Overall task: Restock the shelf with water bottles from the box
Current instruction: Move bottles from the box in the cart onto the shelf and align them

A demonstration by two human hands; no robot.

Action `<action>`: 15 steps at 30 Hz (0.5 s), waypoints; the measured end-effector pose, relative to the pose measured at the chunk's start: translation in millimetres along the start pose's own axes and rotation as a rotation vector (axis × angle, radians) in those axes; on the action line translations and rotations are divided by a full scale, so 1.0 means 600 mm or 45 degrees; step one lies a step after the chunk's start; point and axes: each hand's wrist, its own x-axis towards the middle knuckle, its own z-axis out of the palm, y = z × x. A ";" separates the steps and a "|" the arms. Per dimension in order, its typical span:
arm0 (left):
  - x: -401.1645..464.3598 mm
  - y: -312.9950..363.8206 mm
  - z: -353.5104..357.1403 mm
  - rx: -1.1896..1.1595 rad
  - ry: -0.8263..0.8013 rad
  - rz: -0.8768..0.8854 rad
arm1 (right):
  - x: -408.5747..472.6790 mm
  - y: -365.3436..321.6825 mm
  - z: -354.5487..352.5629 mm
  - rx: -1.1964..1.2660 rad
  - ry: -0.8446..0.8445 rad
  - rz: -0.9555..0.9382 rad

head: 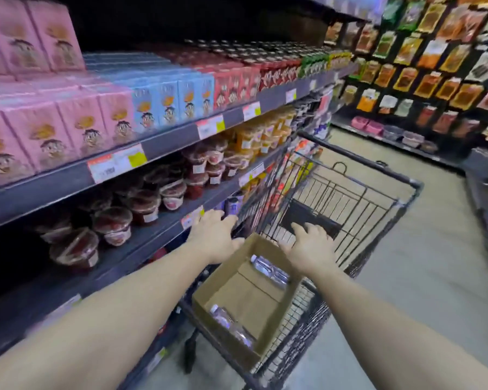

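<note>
Now | box [254, 302]: brown, open, 2 clear bottles [268, 270] | hands: left [217, 237], right [310, 249] spread

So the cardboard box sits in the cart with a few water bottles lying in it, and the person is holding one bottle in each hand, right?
Not quite. The head view shows the cardboard box in the cart with water bottles lying in it, but neither hand holds a bottle. The left hand and the right hand reach over the far end of the box with nothing in them.
</note>
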 end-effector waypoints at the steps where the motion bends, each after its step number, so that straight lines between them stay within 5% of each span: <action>1: 0.021 0.005 0.023 -0.006 -0.016 -0.034 | 0.028 0.018 0.022 -0.008 -0.027 -0.019; 15: 0.245 0.077 0.323 -0.155 -0.336 -0.491 | 0.326 0.164 0.348 -0.043 -0.668 -0.352</action>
